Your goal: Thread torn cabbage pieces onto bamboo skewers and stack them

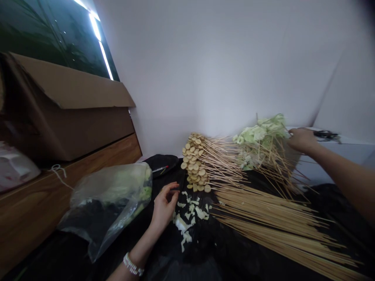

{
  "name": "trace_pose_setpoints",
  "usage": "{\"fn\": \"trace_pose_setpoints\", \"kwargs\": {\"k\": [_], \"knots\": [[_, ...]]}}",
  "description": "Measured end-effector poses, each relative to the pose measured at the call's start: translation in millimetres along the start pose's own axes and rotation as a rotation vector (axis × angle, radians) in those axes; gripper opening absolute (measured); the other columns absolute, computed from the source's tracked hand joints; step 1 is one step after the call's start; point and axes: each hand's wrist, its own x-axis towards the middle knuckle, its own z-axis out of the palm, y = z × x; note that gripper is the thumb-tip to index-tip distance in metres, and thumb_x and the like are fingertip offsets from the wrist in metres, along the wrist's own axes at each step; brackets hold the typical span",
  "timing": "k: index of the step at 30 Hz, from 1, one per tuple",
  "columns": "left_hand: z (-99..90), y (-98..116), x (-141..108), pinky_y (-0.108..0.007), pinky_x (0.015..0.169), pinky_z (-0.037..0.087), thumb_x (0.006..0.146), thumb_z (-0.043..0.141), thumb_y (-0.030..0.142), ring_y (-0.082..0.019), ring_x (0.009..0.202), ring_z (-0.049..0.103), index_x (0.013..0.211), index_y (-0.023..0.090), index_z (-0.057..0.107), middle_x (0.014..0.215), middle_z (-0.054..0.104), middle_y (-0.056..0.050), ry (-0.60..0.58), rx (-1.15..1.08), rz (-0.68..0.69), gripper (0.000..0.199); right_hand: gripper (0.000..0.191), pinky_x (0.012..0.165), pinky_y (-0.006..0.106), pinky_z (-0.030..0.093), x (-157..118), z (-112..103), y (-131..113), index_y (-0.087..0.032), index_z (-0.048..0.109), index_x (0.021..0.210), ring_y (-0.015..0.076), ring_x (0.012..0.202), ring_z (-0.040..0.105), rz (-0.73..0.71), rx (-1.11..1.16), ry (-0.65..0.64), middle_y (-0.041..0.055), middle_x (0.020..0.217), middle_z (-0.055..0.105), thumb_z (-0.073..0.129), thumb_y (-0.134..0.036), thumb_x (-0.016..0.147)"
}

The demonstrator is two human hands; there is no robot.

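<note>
My left hand (164, 203), with a beaded bracelet at the wrist, hovers by torn leaf scraps (183, 224) on the black sheet; thumb and fingers are apart with nothing between them. Raised at the right, my right hand (301, 139) has its fingers bent beside a pile of skewered pale green leaves (260, 134); what its fingertips hold, if anything, is hidden. Between the hands lies a stack of round pale slices (195, 162) on sticks. Bare wooden skewers (281, 222) are spread over the right front.
A clear plastic bag (111, 195) with green leaves lies left of my left hand. Beyond it, a cardboard box (79, 125) stands on a wooden surface (29, 210). A red-tipped pen (160, 169) rests near the white wall (211, 70). Dark cables (326, 135) are at the far right.
</note>
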Motion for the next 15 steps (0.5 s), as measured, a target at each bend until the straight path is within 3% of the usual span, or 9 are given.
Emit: {"fn": "trace_pose_setpoints", "kwargs": {"k": [5,7,9,12,15], "knots": [[1.5,0,0,-0.031,0.075,0.055,0.084,0.056,0.028,-0.018,0.083,0.069,0.103,0.019,0.065,0.122,0.061,-0.011,0.004,-0.006,0.013,0.023,0.044,0.067,0.037,0.027,-6,-20,4,0.011,0.062,0.11,0.0224,0.1,0.056,-0.023,-0.074,-0.042,0.03,0.105,0.062,0.042,-0.022,0.089],[1.6,0,0,-0.031,0.076,0.055,0.084,0.056,0.028,-0.018,0.081,0.069,0.102,0.019,0.066,0.122,0.061,-0.011,0.007,-0.006,0.015,0.023,0.048,0.069,0.039,0.026,-12,-35,-2,0.008,0.06,0.115,0.0266,0.109,0.05,-0.011,-0.093,0.036,0.0292,0.112,0.058,0.038,-0.028,0.093],[1.3,1,-1,-0.031,0.075,0.055,0.083,0.055,0.027,-0.017,0.081,0.069,0.101,0.019,0.066,0.122,0.061,-0.011,0.01,-0.005,0.017,0.022,0.048,0.072,0.042,0.026,-27,-54,-13,0.003,0.062,0.115,0.0305,0.114,0.047,-0.024,-0.11,0.201,0.0266,0.115,0.058,0.038,-0.032,0.094],[1.2,3,-2,-0.03,0.074,0.055,0.083,0.055,0.027,-0.017,0.082,0.068,0.099,0.019,0.067,0.121,0.061,-0.01,0.01,0.0,0.022,0.021,0.035,0.085,0.044,0.028,-70,-81,-39,-0.006,0.063,0.115,0.0295,0.117,0.048,-0.172,-0.06,0.421,0.019,0.116,0.06,0.046,-0.026,0.092],[1.9,2,-3,-0.03,0.075,0.055,0.083,0.055,0.027,-0.017,0.081,0.068,0.098,0.019,0.067,0.121,0.061,-0.01,0.01,-0.001,0.026,0.021,0.027,0.094,0.041,0.034,-136,-90,-71,-0.012,0.063,0.111,0.0258,0.11,0.054,-0.436,0.082,0.444,0.0157,0.113,0.063,0.055,-0.023,0.087]]}}
